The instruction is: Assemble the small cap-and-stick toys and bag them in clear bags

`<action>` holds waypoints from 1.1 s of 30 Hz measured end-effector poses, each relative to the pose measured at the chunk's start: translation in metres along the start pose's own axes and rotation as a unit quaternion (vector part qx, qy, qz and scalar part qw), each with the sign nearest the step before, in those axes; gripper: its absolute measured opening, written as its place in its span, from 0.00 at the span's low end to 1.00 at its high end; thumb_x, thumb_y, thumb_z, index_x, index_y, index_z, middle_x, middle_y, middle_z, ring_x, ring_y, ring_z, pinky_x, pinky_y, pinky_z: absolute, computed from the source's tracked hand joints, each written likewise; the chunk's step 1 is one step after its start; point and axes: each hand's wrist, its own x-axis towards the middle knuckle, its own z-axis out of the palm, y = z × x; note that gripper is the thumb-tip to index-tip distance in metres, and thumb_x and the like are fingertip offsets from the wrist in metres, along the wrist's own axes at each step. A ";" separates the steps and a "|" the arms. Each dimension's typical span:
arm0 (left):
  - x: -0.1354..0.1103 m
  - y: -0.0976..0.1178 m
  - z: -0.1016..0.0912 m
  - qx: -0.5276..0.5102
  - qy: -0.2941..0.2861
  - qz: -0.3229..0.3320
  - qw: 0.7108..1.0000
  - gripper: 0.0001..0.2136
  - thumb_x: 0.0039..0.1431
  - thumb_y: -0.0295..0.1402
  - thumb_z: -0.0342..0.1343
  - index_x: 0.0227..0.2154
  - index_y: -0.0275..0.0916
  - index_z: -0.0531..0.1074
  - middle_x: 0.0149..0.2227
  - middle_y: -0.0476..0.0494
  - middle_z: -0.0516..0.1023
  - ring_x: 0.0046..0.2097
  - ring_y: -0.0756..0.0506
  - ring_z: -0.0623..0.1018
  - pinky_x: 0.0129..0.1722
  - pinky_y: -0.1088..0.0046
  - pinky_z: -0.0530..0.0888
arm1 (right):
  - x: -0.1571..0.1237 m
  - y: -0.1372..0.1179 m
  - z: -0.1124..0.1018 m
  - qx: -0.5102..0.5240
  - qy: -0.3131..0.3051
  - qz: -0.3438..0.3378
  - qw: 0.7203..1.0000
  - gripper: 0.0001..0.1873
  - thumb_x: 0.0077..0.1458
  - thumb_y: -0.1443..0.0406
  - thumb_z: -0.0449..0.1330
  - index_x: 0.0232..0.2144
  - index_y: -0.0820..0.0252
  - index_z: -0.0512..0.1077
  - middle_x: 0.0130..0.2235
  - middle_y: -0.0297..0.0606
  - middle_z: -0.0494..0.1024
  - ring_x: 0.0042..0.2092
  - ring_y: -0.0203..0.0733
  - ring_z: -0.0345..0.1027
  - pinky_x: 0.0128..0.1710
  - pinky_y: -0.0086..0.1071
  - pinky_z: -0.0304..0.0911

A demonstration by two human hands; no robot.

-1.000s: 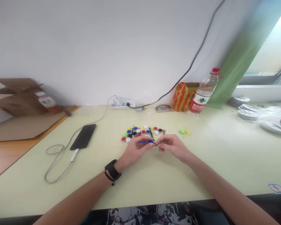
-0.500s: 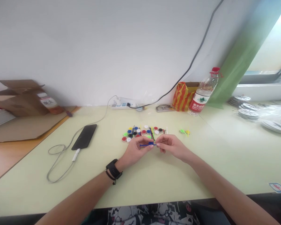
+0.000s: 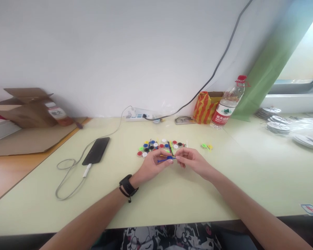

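A small blue disc-shaped piece with a thin blue stick [image 3: 169,158] is pinched between thumb and fingers of my left hand [image 3: 153,163], the stick pointing left. My right hand [image 3: 191,161] is closed on its right end, where the fingertips hide the detail. Just beyond both hands lies a cluster of small round pieces [image 3: 161,146] in red, blue, white, black, yellow and green, with thin coloured sticks among them. Farther right, a green piece with a stick [image 3: 204,146] lies beside a yellow one [image 3: 210,147].
A phone [image 3: 96,151] on a charging cable lies left, running to a power strip [image 3: 138,115] by the wall. Glasses [image 3: 184,120], a striped bag [image 3: 202,107] and a water bottle [image 3: 224,111] stand behind. Cardboard [image 3: 28,113] is far left; stacked discs [image 3: 278,127] are far right.
Both hands stay together around the blue piece. Its disc now shows more plainly between the fingers, and the stick is tilted slightly. The whole view has shifted a little.
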 end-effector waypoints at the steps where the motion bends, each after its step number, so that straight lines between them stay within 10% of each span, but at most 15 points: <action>1: 0.001 0.001 -0.001 -0.029 -0.012 -0.012 0.999 0.12 0.61 0.40 0.67 0.42 0.37 0.80 0.44 0.40 0.83 0.46 0.41 0.83 0.51 0.61 0.80 | 0.001 0.001 0.000 0.002 0.009 -0.006 1.000 0.18 0.58 0.51 0.68 0.39 0.59 0.75 0.31 0.33 0.73 0.30 0.36 0.67 0.33 0.35 0.65; 19: 0.008 -0.003 -0.010 -0.067 0.042 -0.050 0.996 0.19 0.52 0.41 0.73 0.44 0.36 0.80 0.45 0.38 0.84 0.46 0.43 0.83 0.50 0.65 0.78 | -0.002 0.012 0.007 -0.172 0.075 -0.136 0.973 0.33 0.63 0.52 0.60 0.67 0.49 0.60 0.37 0.33 0.71 0.30 0.37 0.63 0.30 0.33 0.62; 23: 0.007 -0.001 -0.009 -0.066 0.038 -0.049 0.996 0.19 0.52 0.40 0.74 0.43 0.35 0.81 0.45 0.38 0.84 0.46 0.42 0.83 0.50 0.63 0.79 | -0.002 0.014 0.007 -0.184 0.056 -0.098 0.976 0.25 0.67 0.44 0.52 0.36 0.56 0.77 0.28 0.35 0.71 0.27 0.37 0.60 0.30 0.33 0.60; 26: 0.007 0.000 -0.008 -0.062 0.042 -0.049 0.996 0.18 0.52 0.40 0.74 0.42 0.36 0.81 0.45 0.37 0.84 0.46 0.42 0.83 0.50 0.62 0.79 | -0.001 0.012 0.004 -0.170 0.037 -0.061 0.983 0.38 0.69 0.41 0.43 0.13 0.56 0.57 0.17 0.32 0.56 0.23 0.36 0.50 0.27 0.35 0.53; 33: 0.005 -0.001 -0.006 -0.071 0.026 -0.046 0.996 0.19 0.53 0.41 0.73 0.44 0.36 0.80 0.45 0.38 0.84 0.44 0.42 0.84 0.49 0.60 0.80 | 0.001 0.007 0.008 -0.174 0.028 -0.095 0.980 0.24 0.64 0.43 0.56 0.29 0.55 0.67 0.26 0.32 0.63 0.28 0.38 0.54 0.28 0.32 0.53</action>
